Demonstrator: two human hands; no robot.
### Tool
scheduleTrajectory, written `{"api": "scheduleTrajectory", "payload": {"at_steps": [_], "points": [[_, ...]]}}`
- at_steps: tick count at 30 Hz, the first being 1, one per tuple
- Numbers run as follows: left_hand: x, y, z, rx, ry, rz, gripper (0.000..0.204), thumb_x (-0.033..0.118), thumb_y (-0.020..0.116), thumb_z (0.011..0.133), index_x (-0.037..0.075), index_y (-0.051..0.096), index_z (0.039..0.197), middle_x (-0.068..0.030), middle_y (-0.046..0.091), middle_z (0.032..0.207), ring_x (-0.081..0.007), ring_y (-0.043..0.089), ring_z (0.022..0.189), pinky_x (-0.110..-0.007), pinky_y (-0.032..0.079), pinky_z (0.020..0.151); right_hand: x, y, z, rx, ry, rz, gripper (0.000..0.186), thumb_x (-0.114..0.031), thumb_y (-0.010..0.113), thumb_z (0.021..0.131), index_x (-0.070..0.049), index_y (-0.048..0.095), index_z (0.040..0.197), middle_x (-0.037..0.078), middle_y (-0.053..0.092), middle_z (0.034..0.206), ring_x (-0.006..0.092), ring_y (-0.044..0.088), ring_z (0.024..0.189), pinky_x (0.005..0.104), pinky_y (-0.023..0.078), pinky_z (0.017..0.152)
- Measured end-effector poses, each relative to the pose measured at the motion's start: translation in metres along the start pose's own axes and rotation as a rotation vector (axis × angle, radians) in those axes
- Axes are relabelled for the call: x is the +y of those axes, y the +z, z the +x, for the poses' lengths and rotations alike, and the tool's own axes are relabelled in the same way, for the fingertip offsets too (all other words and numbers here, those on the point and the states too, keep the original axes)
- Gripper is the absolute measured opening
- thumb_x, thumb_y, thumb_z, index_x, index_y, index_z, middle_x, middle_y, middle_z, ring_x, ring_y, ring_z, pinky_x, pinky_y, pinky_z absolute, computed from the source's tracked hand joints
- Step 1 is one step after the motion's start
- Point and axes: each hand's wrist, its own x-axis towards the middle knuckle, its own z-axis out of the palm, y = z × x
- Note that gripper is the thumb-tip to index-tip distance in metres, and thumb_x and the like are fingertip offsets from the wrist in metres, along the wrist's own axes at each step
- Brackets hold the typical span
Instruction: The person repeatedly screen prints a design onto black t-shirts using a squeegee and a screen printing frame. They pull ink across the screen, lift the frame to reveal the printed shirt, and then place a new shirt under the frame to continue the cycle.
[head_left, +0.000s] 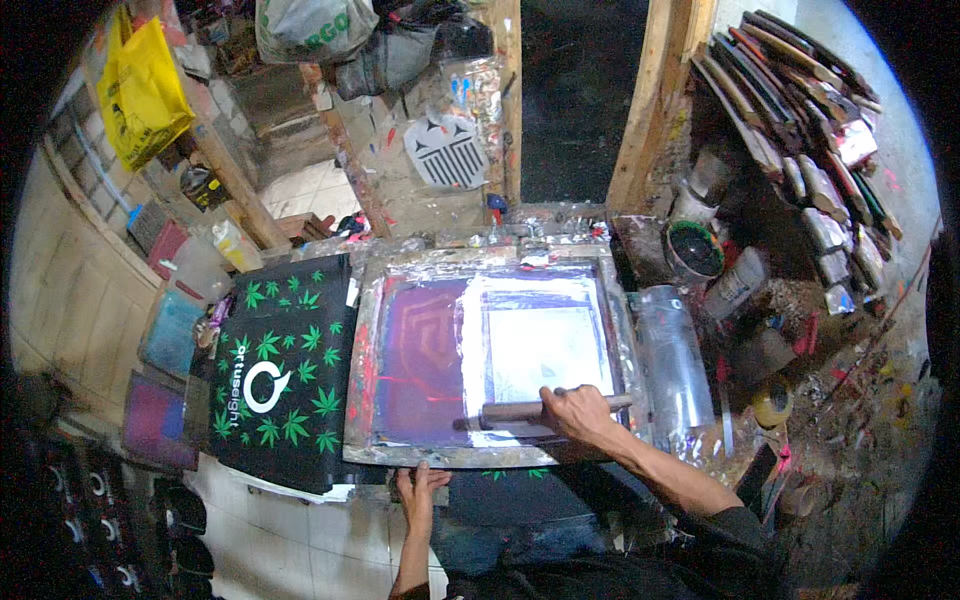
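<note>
My right hand (578, 411) is closed around the wooden handle of a squeegee (515, 410), which lies across the near part of a screen printing frame (395, 455). White ink (470, 330) coats the right half of the mesh around a pale rectangular area (545, 345). On the left half the mesh (415, 335) is purple, with a faint geometric outline. My left hand (420, 484) is at the frame's near edge, its fingers apart and touching the rail. Just left of the frame lies black fabric (325, 345) printed with green leaves and a white emblem.
A clear plastic-covered roll (677, 360) lies beside the frame's right edge. Beyond it stand an ink-stained bucket (693, 250) and a roll of tape (771, 404). Several wooden-handled squeegees (800, 130) hang on the right wall. A yellow bag (143, 95) hangs at the far left.
</note>
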Motion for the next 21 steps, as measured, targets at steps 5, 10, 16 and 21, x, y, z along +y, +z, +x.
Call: {"api": "scheduleTrajectory", "payload": {"at_steps": [5,10,16,21], "points": [[0.003,-0.006,0.004,-0.014,-0.029,-0.005,0.060,0.028,0.060,0.104,-0.012,0.029,0.136,-0.0251,0.069,0.094,-0.0311,0.074,0.083,-0.038,0.062,0.075,0.046,-0.021,0.069,-0.284,-0.129,0.154,0.061,-0.064,0.068,0.086,-0.005,0.066,0.101,0.022,0.069,0.076,0.0437,0.070,0.076,0.0541,0.054,0.066],[0.005,-0.008,0.007,-0.004,-0.086,-0.003,0.053,0.025,0.061,0.103,-0.012,0.038,0.134,-0.0241,0.070,0.096,-0.0319,0.074,0.081,-0.038,0.064,0.073,0.107,-0.031,0.187,0.118,0.077,-0.008,0.053,-0.057,0.070,0.085,-0.007,0.069,0.100,0.019,0.072,0.078,0.0387,0.073,0.073,0.0506,0.057,0.064],[0.005,-0.003,0.004,0.036,-0.047,-0.016,0.048,0.024,0.058,0.105,-0.009,0.038,0.133,-0.0225,0.069,0.095,-0.0315,0.074,0.076,-0.040,0.064,0.070,0.098,-0.012,0.153,0.081,0.095,0.039,0.054,-0.054,0.070,0.088,-0.005,0.063,0.107,0.018,0.070,0.072,0.0377,0.072,0.071,0.0504,0.055,0.062],[0.007,0.002,0.001,0.090,-0.039,-0.010,0.049,0.025,0.058,0.105,-0.007,0.036,0.135,-0.0209,0.070,0.094,-0.0301,0.074,0.081,-0.039,0.062,0.074,0.042,-0.001,0.075,0.205,0.042,0.062,0.039,-0.036,0.073,0.088,-0.002,0.058,0.099,0.016,0.068,0.072,0.0354,0.069,0.059,0.0489,0.053,0.052]]}}
